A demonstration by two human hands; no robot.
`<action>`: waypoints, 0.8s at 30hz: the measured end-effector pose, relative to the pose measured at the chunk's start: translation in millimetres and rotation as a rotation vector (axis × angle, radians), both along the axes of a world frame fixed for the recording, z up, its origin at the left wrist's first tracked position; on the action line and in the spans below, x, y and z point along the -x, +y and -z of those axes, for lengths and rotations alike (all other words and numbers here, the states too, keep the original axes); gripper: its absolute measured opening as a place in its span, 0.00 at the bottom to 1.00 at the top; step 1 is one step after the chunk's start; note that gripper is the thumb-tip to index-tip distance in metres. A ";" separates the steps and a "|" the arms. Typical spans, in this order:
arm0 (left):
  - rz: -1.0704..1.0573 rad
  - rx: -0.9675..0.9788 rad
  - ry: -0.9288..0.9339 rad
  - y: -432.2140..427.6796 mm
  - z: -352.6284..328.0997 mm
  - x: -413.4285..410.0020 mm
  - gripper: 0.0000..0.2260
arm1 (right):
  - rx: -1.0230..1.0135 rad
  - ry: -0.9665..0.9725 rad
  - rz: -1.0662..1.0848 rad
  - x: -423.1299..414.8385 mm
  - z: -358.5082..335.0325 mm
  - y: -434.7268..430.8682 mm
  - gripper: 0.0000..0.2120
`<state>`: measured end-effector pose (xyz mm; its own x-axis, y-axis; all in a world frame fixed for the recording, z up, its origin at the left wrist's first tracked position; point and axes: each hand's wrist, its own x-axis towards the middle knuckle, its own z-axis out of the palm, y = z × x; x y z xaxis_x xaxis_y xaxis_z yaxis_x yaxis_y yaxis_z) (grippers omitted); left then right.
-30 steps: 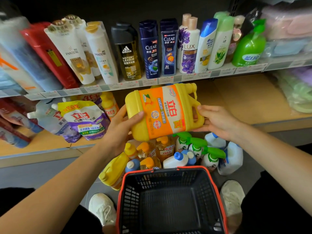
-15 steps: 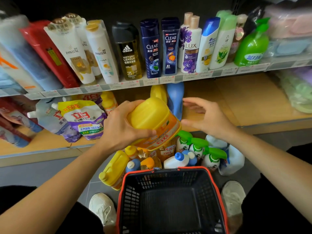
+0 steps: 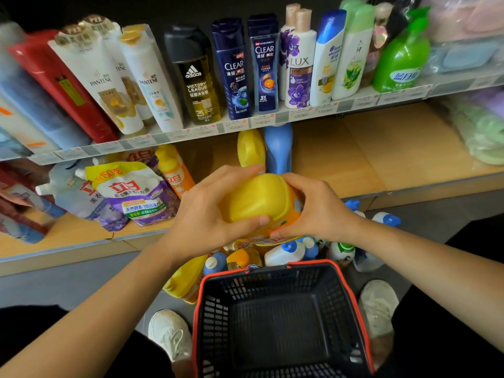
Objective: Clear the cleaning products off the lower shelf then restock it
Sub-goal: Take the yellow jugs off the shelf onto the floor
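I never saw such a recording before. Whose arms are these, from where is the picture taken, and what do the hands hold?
There is no machine: these are a person's two bare arms. The camera sits on the person's head and looks forward and down, so both arms enter from below. The left hand and the right hand grip a yellow jug in front of the lower shelf. At the back of that shelf stand a yellow bottle and a blue bottle; refill pouches lie on its left part. On the floor below is a cluster of bottles, and nearest the person a black basket with a red rim. The upper shelf carries shampoo bottles.
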<state>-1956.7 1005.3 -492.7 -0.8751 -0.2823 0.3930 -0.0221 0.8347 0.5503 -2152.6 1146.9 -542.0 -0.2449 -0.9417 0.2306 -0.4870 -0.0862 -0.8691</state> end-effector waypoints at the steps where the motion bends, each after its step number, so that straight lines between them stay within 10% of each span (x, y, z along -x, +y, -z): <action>1: 0.013 0.075 0.033 3.3 0.6 0.6 0.28 | -0.010 0.014 0.020 -1.5 0.3 0.2 0.42; 12: 0.120 0.630 0.203 13.9 19.1 2.2 0.18 | -0.025 0.005 0.127 -11.1 -0.2 1.7 0.42; 24: -0.233 0.192 0.213 2.5 26.5 -7.4 0.16 | -0.026 -0.112 0.214 -3.1 -0.9 2.6 0.41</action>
<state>-1949.3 1007.8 -519.2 -0.6887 -0.3678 0.6248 -0.1258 0.9093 0.3967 -2149.5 1149.5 -541.0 -0.4625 -0.8706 0.1675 -0.3926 0.0317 -0.9192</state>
